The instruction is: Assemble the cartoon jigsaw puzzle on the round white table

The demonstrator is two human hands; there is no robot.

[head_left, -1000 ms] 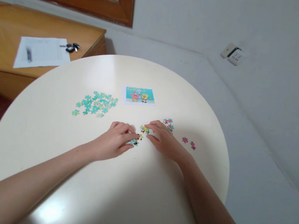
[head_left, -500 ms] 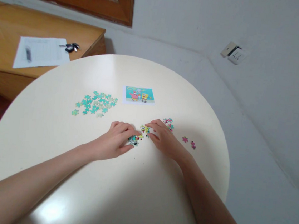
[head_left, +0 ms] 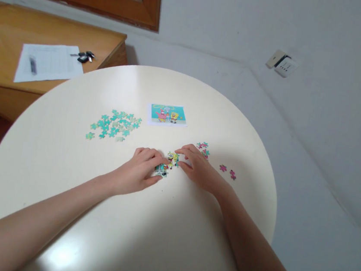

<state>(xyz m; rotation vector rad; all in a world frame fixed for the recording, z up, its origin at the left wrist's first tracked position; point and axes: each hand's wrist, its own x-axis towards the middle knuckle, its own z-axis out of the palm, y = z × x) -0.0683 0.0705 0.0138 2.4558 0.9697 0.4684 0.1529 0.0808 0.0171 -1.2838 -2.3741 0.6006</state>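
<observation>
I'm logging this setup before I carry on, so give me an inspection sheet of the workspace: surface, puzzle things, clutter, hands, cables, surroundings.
Surface: round cream table, glossy, with glare near the front edge.
Job's things: joined patch of puzzle pieces between the hands; teal pieces spread to the left; pink pieces beside the right hand; two loose pink pieces further right; picture card beyond.
Clutter: paper sheet and keys, both on the wooden desk.
Hands: left hand and right hand have fingertips at the joined patch; the grip is unclear.
Cables: nothing seen.
Surroundings: framed picture, wall switch panel, pale wall.
</observation>
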